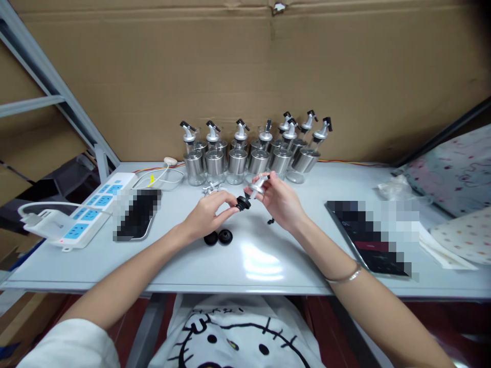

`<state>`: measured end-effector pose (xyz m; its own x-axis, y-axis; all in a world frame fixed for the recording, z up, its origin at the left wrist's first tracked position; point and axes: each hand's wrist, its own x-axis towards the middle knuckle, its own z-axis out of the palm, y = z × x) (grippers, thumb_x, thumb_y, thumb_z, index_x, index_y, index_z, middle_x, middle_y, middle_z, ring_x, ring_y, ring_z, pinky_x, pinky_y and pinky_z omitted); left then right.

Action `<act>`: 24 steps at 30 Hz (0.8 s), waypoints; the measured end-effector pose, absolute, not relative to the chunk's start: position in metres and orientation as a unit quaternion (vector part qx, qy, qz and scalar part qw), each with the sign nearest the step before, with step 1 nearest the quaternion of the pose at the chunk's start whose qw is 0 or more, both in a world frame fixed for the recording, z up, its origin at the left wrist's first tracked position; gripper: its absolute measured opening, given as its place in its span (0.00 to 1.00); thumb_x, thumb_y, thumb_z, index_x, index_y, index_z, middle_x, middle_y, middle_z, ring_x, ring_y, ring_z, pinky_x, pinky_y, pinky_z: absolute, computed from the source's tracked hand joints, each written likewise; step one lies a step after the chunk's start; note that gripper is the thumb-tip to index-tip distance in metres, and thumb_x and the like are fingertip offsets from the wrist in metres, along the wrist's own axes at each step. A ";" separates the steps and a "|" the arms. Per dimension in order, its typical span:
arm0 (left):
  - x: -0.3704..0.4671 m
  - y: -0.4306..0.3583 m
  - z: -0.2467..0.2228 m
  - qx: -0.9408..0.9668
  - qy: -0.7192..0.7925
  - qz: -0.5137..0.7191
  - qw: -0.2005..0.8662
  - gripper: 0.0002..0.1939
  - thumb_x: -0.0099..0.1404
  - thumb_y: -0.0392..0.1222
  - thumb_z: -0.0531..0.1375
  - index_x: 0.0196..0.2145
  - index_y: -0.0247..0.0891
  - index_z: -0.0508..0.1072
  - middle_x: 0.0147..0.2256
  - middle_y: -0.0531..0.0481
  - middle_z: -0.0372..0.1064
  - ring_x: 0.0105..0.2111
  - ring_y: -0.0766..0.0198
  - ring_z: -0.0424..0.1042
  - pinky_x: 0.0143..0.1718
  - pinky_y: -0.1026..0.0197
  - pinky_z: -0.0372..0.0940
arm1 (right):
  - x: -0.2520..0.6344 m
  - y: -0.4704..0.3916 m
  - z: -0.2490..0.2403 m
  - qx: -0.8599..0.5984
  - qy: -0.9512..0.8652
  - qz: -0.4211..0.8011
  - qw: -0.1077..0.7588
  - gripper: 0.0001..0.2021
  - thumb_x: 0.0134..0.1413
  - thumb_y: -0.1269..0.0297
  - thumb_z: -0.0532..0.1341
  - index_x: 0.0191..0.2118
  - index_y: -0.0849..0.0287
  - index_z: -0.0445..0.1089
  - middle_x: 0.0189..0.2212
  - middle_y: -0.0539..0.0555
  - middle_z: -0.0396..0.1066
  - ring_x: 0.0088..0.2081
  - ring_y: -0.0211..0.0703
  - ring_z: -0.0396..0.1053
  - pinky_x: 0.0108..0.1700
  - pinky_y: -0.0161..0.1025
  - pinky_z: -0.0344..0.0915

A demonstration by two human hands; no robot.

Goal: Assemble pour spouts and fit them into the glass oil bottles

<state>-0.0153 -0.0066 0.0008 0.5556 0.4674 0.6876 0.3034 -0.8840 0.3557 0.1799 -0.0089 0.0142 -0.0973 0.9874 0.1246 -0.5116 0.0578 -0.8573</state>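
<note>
Above the middle of the table, my left hand (213,212) pinches a black ribbed stopper (243,203) between thumb and fingers. Close on its right, my right hand (282,202) holds a silver pour spout (261,184) with a black tip, tilted towards the stopper. Whether the two parts touch is hard to tell. Below my left hand lie two black stoppers (225,236). Behind it are some silver spout parts (212,189). Small black pieces (271,221) rest under my right hand.
Several steel-and-glass bottles (237,163) with spouts stand along the cardboard wall (230,76). A white power strip (90,214) and a phone (140,214) are on the left. On the right lie a tablet (368,237) and a plastic bag (397,189).
</note>
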 end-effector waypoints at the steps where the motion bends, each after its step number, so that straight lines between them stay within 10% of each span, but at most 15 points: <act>1: -0.014 -0.007 0.000 0.868 0.225 0.429 0.106 0.03 0.67 0.38 0.57 0.36 0.37 0.67 0.34 0.49 0.73 0.36 0.63 0.73 0.40 0.62 0.66 | 0.179 -0.009 0.014 -0.290 -0.403 0.626 0.601 0.17 0.40 0.48 0.70 0.29 0.57 0.72 0.28 0.48 0.71 0.32 0.39 0.72 0.41 0.39 0.71; 18: -0.011 -0.010 -0.006 0.837 0.264 0.468 0.107 0.04 0.70 0.41 0.53 0.40 0.39 0.62 0.40 0.46 0.68 0.44 0.60 0.69 0.46 0.56 0.64 | 0.177 -0.015 0.013 -0.220 -0.391 0.717 0.533 0.13 0.46 0.53 0.68 0.33 0.56 0.73 0.34 0.49 0.74 0.40 0.40 0.73 0.47 0.40 0.68; 24: -0.011 -0.004 -0.014 0.839 0.241 0.475 0.107 0.13 0.71 0.42 0.51 0.52 0.41 0.57 0.50 0.41 0.62 0.51 0.59 0.64 0.48 0.54 0.64 | 0.179 -0.011 0.008 -0.233 -0.362 0.739 0.519 0.13 0.47 0.56 0.69 0.34 0.59 0.73 0.27 0.47 0.70 0.29 0.33 0.67 0.32 0.31 0.66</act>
